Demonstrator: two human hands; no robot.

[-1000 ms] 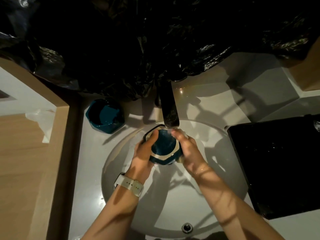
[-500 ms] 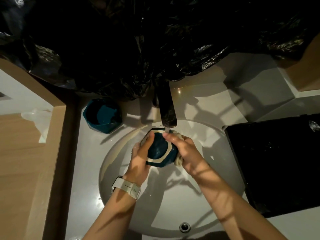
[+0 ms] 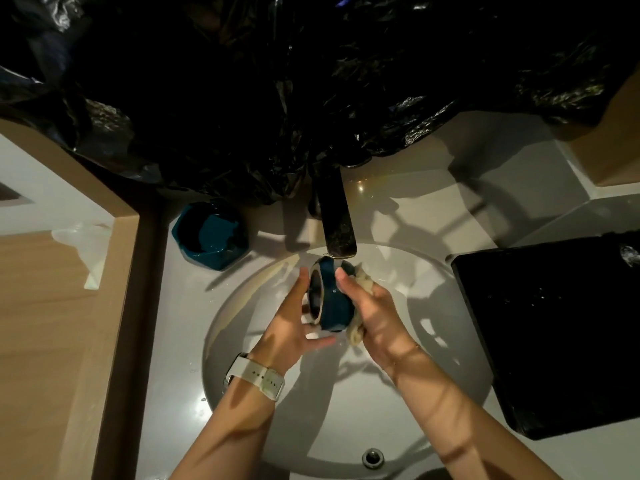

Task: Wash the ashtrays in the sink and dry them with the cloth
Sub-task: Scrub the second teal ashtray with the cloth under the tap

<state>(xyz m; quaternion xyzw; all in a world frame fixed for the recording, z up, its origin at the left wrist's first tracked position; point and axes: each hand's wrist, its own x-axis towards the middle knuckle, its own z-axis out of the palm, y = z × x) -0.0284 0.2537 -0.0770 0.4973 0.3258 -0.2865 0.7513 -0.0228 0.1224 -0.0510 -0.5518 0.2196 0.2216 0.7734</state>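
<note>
A dark teal ashtray [image 3: 334, 299] with a pale rim is held on its side over the white sink basin [image 3: 433, 306], just under the dark tap spout [image 3: 337, 220]. My left hand [image 3: 294, 323] grips it from the left, its thumb along the rim. My right hand [image 3: 375, 313] presses a pale wet cloth [image 3: 362, 278] against the ashtray's right side, fingers curled round both. A second teal ashtray [image 3: 211, 239] sits on the counter left of the tap.
Crumpled black plastic sheeting [image 3: 311, 81] covers the wall behind the tap. A black tray [image 3: 554, 334] lies on the counter at the right. A wooden partition [image 3: 114, 306] borders the counter at the left. The overflow hole [image 3: 373, 457] sits at the basin's near edge.
The ashtray has been turned from face-up onto its side, its opening now facing left. Both hands shifted slightly toward me with it, and the cloth moved round to its right side.
</note>
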